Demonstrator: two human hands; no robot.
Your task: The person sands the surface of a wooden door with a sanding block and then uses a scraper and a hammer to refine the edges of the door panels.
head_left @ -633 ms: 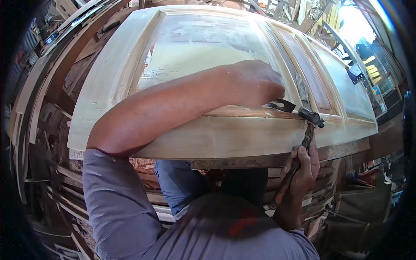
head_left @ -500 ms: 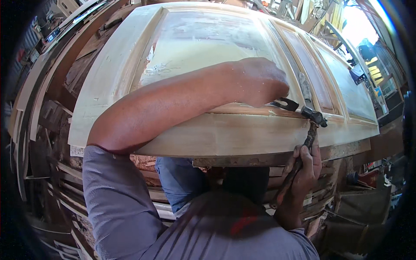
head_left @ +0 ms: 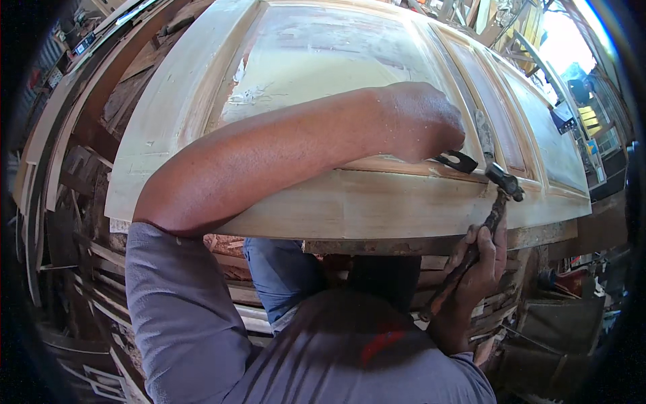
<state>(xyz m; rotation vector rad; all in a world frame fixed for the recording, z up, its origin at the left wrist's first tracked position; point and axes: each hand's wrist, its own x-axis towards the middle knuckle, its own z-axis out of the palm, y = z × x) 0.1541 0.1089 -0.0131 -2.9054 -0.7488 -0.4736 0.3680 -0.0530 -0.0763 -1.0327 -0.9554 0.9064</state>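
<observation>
A pale wooden panelled door (head_left: 404,205) lies flat in front of me. My left hand (head_left: 427,120) is closed in a fist over its near moulding, gripping a black slotted plane blade (head_left: 459,162); most of the blade is hidden by the fist. At the right, my right hand (head_left: 483,259) is wrapped around the dark handle of a hammer (head_left: 505,182). The hammer's head sits just right of the blade's end, with a small gap between them. A greyish strip (head_left: 483,131) lies on the door beyond the hammer head.
Whitish filler (head_left: 247,94) marks the door's large panel. Long planks (head_left: 70,128) run along the left. Timber scraps and slats (head_left: 101,269) lie below the door's edge. Dark boxy things (head_left: 562,323) stand at the lower right, and cluttered timber (head_left: 518,27) is at the back right.
Both hands and their tools have shifted slightly right in the picture, and the door has shifted a little too. The gap between hammer head and blade looks slightly wider. Both grips are kept.
</observation>
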